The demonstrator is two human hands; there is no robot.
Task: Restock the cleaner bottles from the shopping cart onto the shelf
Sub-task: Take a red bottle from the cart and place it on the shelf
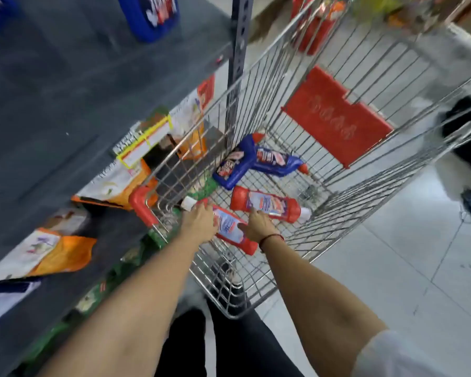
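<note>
Several cleaner bottles lie on the floor of the wire shopping cart (256,85). The near red bottle (229,229) points its white cap to the left, and my left hand (199,221) closes over its neck end. A second red bottle (267,204) lies just beyond it. My right hand (259,225) is spread between the two, its fingertips touching the far one and its thumb by the near one. Two blue bottles (233,165) (275,160) lie farther in. The grey shelf (52,104) is to the left and holds a blue bottle (152,14) at its back.
Orange and white bags (65,254) sit on lower shelves beside the cart. A grey perforated shelf post (237,63) stands against the cart's left side. A red plastic flap (337,118) hangs on the cart's far wall. Pale tiled floor (392,268) lies to the right.
</note>
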